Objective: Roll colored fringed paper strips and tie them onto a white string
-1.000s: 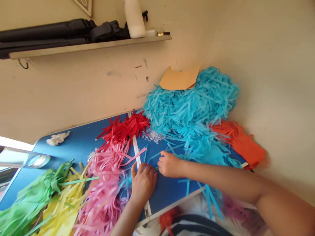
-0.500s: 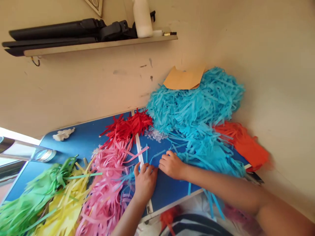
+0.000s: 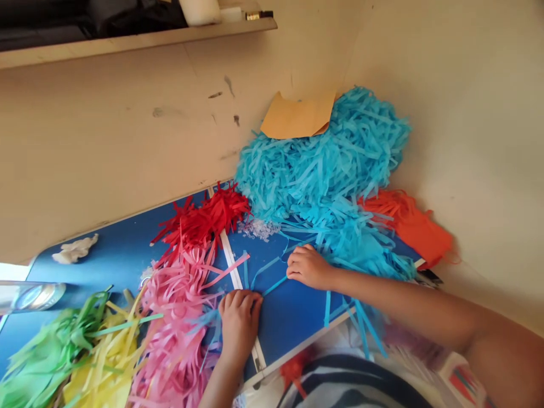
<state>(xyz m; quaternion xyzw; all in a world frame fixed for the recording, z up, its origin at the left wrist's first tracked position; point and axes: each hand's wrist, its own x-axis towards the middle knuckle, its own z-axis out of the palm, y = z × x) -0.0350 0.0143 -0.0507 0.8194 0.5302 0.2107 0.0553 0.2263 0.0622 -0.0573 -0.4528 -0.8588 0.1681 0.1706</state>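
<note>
A thin blue paper strip (image 3: 275,285) stretches between my two hands above the blue table (image 3: 293,323). My left hand (image 3: 240,317), near the white table seam, has its fingers closed on the strip's left end. At the strip's other end is my right hand (image 3: 309,266), with fingers curled together on it. Beyond my right hand lies a big heap of blue paper fringe (image 3: 318,164). Pink fringe (image 3: 178,323) lies to the left of my left hand, with a few blue strips between them.
Red fringe (image 3: 208,215) and small clear pieces (image 3: 258,228) lie behind. Yellow fringe (image 3: 106,362), green fringe (image 3: 46,351) and a clear glass (image 3: 38,296) are at left. Orange paper (image 3: 419,229) sits at right, a tan sheet (image 3: 300,116) on the heap, a shelf (image 3: 148,41) above.
My hands have moved apart, the right one toward the right, and the blue strip now shows between them. The view has shifted, so the shelf sits higher and further left.
</note>
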